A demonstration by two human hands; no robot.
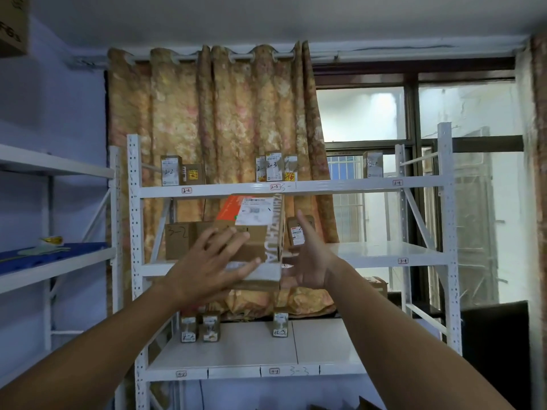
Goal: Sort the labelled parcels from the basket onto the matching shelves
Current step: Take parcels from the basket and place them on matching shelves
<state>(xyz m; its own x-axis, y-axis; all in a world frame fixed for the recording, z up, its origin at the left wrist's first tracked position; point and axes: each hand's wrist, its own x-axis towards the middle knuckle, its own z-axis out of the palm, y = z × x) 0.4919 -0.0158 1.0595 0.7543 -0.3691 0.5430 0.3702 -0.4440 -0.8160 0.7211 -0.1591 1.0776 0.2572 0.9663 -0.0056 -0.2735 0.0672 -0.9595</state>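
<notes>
1. Parcel (254,241), a brown cardboard box with a white shipping label and an orange patch, is hanging in the air in front of the middle shelf (384,251) of the white rack, not yet set down on it.
2. Left hand (207,261) is pressing spread, nearly straight fingers on the box's front face; the grip is flat and curling round nothing.
3. Right hand (307,255) is facing the box's right side with straight fingers; I cannot tell if it is making contact.
4. Box is looking stiff and probably fairly light. The taped faces may be slick, so clamping opposite sides with the palms, low down, seems safest.
5. Box marked 3-2 (177,244) and a small labelled parcel (297,236) are standing on the same shelf, one on each side.
</notes>
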